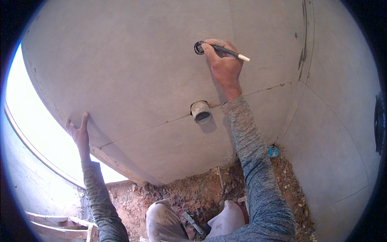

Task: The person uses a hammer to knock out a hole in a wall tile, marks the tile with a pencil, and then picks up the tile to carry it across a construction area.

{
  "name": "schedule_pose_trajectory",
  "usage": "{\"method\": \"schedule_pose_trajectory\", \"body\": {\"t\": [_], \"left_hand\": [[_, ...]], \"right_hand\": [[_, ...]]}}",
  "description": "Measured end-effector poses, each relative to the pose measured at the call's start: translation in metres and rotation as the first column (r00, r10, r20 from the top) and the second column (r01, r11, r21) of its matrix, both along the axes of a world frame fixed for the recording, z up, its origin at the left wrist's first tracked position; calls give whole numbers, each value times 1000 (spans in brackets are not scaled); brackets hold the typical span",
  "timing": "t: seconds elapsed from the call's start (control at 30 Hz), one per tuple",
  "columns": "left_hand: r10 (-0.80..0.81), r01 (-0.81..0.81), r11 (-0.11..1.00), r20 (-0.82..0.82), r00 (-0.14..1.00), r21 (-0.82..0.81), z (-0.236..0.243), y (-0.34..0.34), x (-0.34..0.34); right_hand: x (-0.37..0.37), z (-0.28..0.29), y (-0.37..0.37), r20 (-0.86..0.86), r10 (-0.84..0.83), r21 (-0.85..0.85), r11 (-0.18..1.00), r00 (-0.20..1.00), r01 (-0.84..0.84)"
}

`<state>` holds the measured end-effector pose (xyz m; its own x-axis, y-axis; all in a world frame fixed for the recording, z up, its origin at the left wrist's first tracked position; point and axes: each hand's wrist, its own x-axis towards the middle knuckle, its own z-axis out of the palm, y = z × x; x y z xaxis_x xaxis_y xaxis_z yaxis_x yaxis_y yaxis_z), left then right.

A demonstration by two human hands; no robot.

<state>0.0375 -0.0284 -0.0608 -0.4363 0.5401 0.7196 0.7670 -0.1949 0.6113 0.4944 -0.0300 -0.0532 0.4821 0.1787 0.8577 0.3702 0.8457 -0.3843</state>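
My right hand (225,66) is raised to the grey plastered wall (141,60), closed in a writing grip. Between its fingers is a slim dark pen-like stick (226,51) with a pale outer end. The stick's other end meets a black-rimmed round opening (198,47) in the wall; my fingertips partly hide that spot. Lower down, a pale pipe stub (201,113) pokes out of the plaster, left of my right wrist. My left hand (80,137) braces at the wall's left edge with its fingers apart, and I see nothing held in it.
Reddish rubble and soil (169,197) cover the ground by my knees. A flat, trowel-like tool (193,222) lies between them. Wooden slats (60,226) stand at lower left, near a bright opening. A second wall (338,101) meets this one at right, with a blue scrap (273,151) at the corner's foot.
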Motion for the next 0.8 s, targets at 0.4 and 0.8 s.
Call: {"method": "schedule_pose_trajectory", "body": {"t": [0.4, 0.8], "left_hand": [[7, -7, 1000, -3, 1000, -2, -2, 1, -1], [14, -14, 1000, -18, 1000, 11, -2, 3, -2]], "right_hand": [[5, -1, -5, -190, 81, 15, 997, 978, -79], [9, -3, 2, -57, 19, 41, 999, 998, -16]]}}
